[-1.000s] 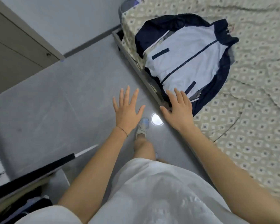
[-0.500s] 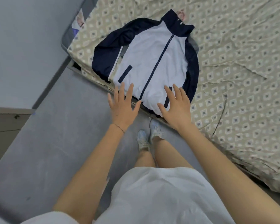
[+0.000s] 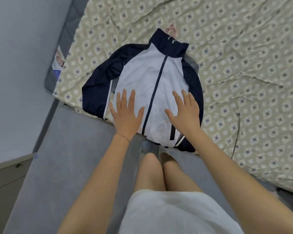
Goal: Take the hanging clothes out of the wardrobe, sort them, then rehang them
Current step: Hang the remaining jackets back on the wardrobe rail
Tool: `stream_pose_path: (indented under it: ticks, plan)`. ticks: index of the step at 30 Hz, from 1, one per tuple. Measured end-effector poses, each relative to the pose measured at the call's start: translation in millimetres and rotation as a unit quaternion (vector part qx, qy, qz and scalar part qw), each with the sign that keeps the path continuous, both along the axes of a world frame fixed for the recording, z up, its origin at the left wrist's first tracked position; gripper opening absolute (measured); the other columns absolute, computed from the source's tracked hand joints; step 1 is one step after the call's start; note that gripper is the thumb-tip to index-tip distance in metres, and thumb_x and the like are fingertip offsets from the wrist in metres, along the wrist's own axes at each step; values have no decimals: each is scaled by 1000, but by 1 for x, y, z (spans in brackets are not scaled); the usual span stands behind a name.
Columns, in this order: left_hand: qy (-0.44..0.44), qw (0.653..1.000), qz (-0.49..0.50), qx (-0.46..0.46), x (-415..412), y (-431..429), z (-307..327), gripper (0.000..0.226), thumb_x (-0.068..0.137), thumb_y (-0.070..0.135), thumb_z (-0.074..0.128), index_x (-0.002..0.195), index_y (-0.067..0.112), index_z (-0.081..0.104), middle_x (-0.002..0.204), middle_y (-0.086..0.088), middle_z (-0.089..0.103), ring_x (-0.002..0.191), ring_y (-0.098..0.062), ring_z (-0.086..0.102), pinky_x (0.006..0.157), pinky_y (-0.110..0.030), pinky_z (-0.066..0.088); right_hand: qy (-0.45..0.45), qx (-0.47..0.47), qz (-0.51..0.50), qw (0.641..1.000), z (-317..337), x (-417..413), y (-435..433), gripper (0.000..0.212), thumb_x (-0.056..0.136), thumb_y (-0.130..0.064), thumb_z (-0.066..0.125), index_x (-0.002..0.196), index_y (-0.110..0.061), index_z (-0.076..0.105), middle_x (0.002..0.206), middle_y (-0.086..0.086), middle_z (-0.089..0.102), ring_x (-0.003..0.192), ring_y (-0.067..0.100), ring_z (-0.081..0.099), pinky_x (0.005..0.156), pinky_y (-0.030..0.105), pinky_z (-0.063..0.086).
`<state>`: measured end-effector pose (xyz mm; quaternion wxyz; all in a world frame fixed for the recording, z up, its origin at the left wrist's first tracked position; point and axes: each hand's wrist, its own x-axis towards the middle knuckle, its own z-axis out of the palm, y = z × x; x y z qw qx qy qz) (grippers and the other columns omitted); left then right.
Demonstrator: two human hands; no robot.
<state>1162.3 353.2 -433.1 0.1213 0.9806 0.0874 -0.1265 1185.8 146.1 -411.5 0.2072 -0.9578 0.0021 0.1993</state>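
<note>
Looking down from my head, I see both my hands out in front of me. My left hand is wide open, with the fingers straight and spread, and it holds nothing. My right hand is open the same way and holds nothing too.

Both hands are over the bottom part of the white zip-up jacket with dark blue sleeves and collar. I cannot tell if my palms touch the cloth or are just above it. The dark zip runs down between my two hands.

The jacket lies flat, front up, on the bed with the tan sheet covered in little squares. Its bottom edge hangs a bit over the side of the bed, close under my wrists. The collar is far past my fingertips, and a pink hanger hook pokes out beyond it.

A thin bracelet is on my left wrist. Below my hands are my legs, a pale shoe on the grey floor, and my white clothes. Far down to the left of my left hand is a tan cupboard.
</note>
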Motion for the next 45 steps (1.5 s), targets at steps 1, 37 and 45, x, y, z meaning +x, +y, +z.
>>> stream_pose_path:
  ticks: [1, 37, 45]
  plan:
    - [0, 1000, -9, -1, 12, 1, -6, 72, 95, 61, 17, 157, 25, 19, 165, -7, 16, 152, -26, 9, 119, -56, 1, -1, -2, -9, 1000, -5, 10, 2, 68, 97, -48, 51, 155, -24, 24, 163, 9, 15, 150, 33, 9, 119, 48, 12]
    - [-118, 986, -111, -43, 321, 11, -263, 48, 101, 32, 37, 141, 6, 45, 130, -17, 51, 126, -34, 43, 120, -51, 14, -98, -4, -223, 970, -262, 213, -9, 72, 84, -53, 54, 142, -12, 44, 134, 8, 49, 125, 31, 42, 111, 45, 29]
    - [-115, 986, -119, -28, 322, 10, -251, 44, 98, 34, 50, 130, 4, 51, 122, -18, 52, 115, -37, 46, 104, -42, 31, -92, 33, -307, 947, -240, 219, -5, 45, 91, -51, 59, 109, -10, 51, 105, -1, 54, 100, 22, 45, 90, 32, 30]
